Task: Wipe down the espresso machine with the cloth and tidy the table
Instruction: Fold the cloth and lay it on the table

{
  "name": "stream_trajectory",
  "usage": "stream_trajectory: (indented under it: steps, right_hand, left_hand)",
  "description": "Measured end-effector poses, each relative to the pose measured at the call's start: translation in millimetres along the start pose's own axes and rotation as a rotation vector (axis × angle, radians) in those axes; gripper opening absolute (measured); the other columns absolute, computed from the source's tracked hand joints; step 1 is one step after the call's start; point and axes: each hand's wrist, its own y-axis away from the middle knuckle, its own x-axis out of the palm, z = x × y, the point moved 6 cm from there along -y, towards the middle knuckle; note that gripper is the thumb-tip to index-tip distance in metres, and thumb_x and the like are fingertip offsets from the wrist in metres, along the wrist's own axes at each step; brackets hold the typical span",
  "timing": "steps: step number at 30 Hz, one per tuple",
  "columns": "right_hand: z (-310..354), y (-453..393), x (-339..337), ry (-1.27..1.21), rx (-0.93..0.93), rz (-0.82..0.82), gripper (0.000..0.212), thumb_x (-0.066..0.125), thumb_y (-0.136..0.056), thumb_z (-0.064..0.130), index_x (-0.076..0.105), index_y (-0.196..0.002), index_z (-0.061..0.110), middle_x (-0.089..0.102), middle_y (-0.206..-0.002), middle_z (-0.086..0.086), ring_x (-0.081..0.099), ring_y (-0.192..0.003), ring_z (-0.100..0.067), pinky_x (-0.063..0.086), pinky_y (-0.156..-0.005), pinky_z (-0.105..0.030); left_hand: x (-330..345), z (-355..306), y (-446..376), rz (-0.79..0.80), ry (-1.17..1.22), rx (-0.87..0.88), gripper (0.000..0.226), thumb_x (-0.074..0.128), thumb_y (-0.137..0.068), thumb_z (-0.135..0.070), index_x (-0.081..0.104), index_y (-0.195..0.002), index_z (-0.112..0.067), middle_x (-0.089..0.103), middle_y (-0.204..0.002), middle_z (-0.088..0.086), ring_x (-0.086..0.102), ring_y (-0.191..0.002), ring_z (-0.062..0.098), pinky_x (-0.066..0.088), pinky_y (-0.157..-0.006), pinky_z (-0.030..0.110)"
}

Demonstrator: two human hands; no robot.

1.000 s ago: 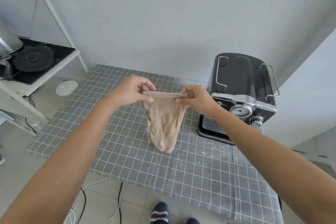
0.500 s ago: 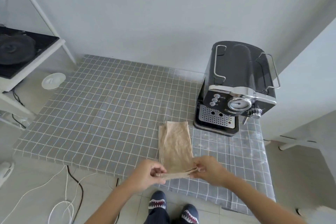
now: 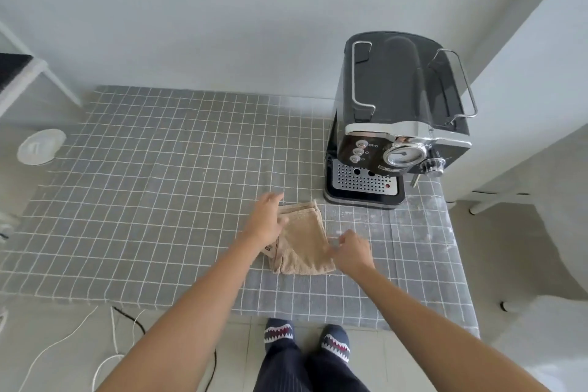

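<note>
A beige cloth (image 3: 302, 242) lies folded into a small square on the grey checked tablecloth (image 3: 152, 200), just in front of the espresso machine. My left hand (image 3: 265, 219) rests flat on the cloth's left side, fingers spread. My right hand (image 3: 351, 250) sits at the cloth's right edge with its fingertips touching the fabric, fingers loosely apart. The black and chrome espresso machine (image 3: 397, 124) stands at the table's back right, with its drip tray (image 3: 362, 184) facing me. Neither hand grips anything.
A wall runs behind the table and a white panel stands right of the machine. A white round lid (image 3: 39, 146) lies on the floor at the left. Cables (image 3: 108, 344) trail on the floor by the table's front edge. My feet stand at that edge.
The cloth went from hanging between both hands to lying long on the table, and is now folded over into a small square. Both hands have let go and rest on it.
</note>
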Motion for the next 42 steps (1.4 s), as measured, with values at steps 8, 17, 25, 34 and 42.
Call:
stream_trajectory:
  steps: [8,17,25,34,42]
  right_hand:
    - [-26,16,28,-0.11,0.13,-0.017,0.012,0.065,-0.089,0.022,0.062,-0.089,0.01,0.063,-0.087,-0.003,0.059,-0.076,-0.019,0.048,-0.061,-0.029]
    - [-48,25,-7,-0.438,0.039,-0.049,0.006,0.063,-0.089,0.011,0.058,-0.087,0.012,0.062,-0.078,0.001,0.049,-0.054,-0.007,0.034,-0.04,-0.01]
    - [-101,54,-103,-0.582,-0.161,-0.186,0.011,0.056,-0.096,0.014,0.052,-0.095,0.024,0.071,-0.086,-0.005,0.069,-0.076,-0.022,0.059,-0.071,-0.037]
    - [-127,28,-175,-0.277,-0.172,-0.447,0.015,0.048,-0.1,0.02,0.051,-0.115,0.016,0.063,-0.105,-0.005,0.061,-0.089,-0.02,0.047,-0.069,-0.029]
    - [-178,-5,-78,0.291,-0.137,-0.21,0.074,0.0,-0.095,0.058,0.004,-0.157,0.017,-0.005,-0.164,-0.011,-0.006,-0.152,-0.029,0.011,-0.123,-0.047]
  left_hand:
    - [58,-30,-40,0.059,-0.329,0.187,0.055,0.06,-0.089,-0.038,0.044,-0.139,-0.02,0.053,-0.133,0.0,0.05,-0.124,0.02,0.034,-0.111,0.044]
    - [38,-43,-34,0.124,0.001,0.309,0.028,0.067,-0.087,-0.024,0.047,-0.067,-0.022,0.049,-0.076,-0.005,0.047,-0.066,0.013,0.038,-0.066,0.025]
    - [43,-98,37,0.297,0.194,0.367,0.015,0.064,-0.089,-0.032,0.059,-0.085,-0.019,0.062,-0.068,0.004,0.05,-0.055,0.011,0.039,-0.055,0.024]
    - [108,-148,43,0.172,0.424,0.07,0.028,0.062,-0.09,-0.031,0.058,-0.113,-0.015,0.067,-0.106,0.001,0.065,-0.094,0.015,0.053,-0.089,0.033]
    - [188,-153,52,0.327,-0.462,0.299,0.065,0.021,-0.1,-0.05,-0.01,-0.152,-0.026,-0.027,-0.157,0.0,-0.023,-0.146,0.025,-0.008,-0.117,0.055]
